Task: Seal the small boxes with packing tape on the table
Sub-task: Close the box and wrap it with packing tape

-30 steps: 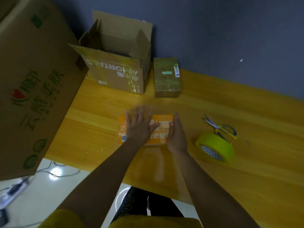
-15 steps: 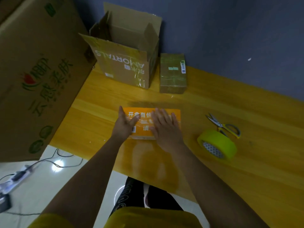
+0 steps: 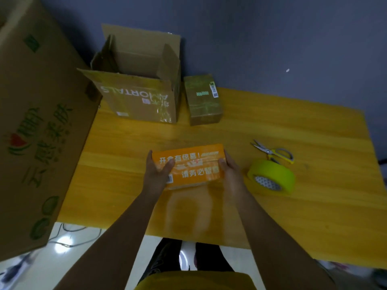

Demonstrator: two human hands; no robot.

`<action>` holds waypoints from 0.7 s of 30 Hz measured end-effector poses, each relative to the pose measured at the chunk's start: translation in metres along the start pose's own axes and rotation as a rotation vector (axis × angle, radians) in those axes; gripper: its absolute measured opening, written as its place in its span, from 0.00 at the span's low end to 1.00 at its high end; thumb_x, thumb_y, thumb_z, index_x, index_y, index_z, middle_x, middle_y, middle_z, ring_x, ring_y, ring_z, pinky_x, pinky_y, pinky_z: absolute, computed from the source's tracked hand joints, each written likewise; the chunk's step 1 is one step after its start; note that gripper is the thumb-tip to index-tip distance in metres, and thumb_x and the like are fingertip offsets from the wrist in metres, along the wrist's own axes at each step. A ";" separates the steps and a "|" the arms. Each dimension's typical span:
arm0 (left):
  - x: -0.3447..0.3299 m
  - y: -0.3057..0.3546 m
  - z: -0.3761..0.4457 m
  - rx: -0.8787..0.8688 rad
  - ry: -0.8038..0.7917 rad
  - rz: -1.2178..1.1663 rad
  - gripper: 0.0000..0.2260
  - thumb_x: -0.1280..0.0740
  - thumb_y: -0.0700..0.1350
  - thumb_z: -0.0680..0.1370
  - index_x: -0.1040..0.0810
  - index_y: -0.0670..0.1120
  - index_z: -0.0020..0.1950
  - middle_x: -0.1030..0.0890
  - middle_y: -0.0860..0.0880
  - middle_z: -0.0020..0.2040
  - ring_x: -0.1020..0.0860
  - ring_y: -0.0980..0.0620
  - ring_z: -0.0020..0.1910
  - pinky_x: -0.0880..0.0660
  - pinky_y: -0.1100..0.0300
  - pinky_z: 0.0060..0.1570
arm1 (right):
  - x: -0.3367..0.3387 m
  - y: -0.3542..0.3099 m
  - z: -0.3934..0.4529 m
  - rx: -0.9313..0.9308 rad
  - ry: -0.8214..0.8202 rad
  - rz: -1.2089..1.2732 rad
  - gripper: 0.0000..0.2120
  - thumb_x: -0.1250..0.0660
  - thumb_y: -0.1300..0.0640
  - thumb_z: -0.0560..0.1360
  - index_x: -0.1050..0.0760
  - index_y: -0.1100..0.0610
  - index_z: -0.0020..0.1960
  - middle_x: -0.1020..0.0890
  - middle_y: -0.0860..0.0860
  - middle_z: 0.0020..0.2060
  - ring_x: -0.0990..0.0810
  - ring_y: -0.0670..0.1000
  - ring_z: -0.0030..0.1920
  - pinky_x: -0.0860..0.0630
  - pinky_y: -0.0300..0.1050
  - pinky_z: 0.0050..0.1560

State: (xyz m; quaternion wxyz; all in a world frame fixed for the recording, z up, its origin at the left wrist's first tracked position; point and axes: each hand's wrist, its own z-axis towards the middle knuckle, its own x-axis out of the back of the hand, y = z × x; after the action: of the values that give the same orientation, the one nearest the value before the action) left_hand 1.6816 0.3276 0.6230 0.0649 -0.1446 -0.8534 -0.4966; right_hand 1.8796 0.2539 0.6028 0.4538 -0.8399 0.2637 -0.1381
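Cardboard carton (image 3: 37, 126) is leaning at the smooth wooden table (image 3: 293, 206)'s left edge. Open box (image 3: 136, 91) and taped box (image 3: 203, 99) are sitting at the back. Left hand (image 3: 156, 174) and right hand (image 3: 231, 172) are clasping the glossy orange box (image 3: 192, 164) mid-table, near the tape roll (image 3: 271, 176) and scissors (image 3: 272, 152).

One head-worn camera looked forward and steeply down at the counter (image 3: 293, 216) from close above, with the wall (image 3: 272, 38) beyond.
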 end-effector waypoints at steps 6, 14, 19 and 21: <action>0.003 0.006 -0.001 -0.055 -0.046 0.118 0.41 0.32 0.52 0.77 0.56 0.46 0.79 0.47 0.43 0.78 0.44 0.44 0.76 0.40 0.50 0.70 | -0.001 -0.014 -0.018 -0.022 -0.093 -0.297 0.34 0.35 0.25 0.64 0.25 0.47 0.61 0.19 0.51 0.56 0.20 0.56 0.58 0.25 0.56 0.60; -0.011 0.027 -0.015 -0.635 -0.110 1.024 0.25 0.48 0.56 0.83 0.46 0.52 0.78 0.56 0.45 0.79 0.62 0.45 0.77 0.68 0.45 0.71 | 0.047 -0.051 -0.038 0.588 0.555 -1.270 0.30 0.34 0.52 0.65 0.28 0.57 0.67 0.29 0.60 0.67 0.32 0.63 0.66 0.36 0.56 0.62; -0.044 0.047 -0.020 -0.671 -0.492 1.274 0.40 0.41 0.68 0.75 0.61 0.58 0.78 0.66 0.46 0.78 0.68 0.43 0.75 0.66 0.40 0.71 | 0.079 -0.060 -0.034 0.051 0.372 -1.549 0.40 0.31 0.46 0.71 0.46 0.53 0.77 0.40 0.55 0.74 0.44 0.57 0.74 0.46 0.55 0.70; -0.054 0.053 -0.018 -0.654 -0.531 1.333 0.41 0.40 0.67 0.75 0.62 0.58 0.78 0.65 0.45 0.78 0.65 0.41 0.76 0.62 0.38 0.72 | 0.085 -0.057 -0.032 0.042 0.387 -1.590 0.37 0.33 0.46 0.73 0.45 0.55 0.76 0.37 0.55 0.72 0.40 0.57 0.72 0.43 0.53 0.70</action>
State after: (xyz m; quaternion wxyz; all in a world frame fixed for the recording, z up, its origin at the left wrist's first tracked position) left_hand 1.7486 0.3267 0.6619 0.0971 -0.7511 -0.3843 -0.5279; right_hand 1.9529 0.2095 0.6675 0.1825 -0.7286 -0.3399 -0.5660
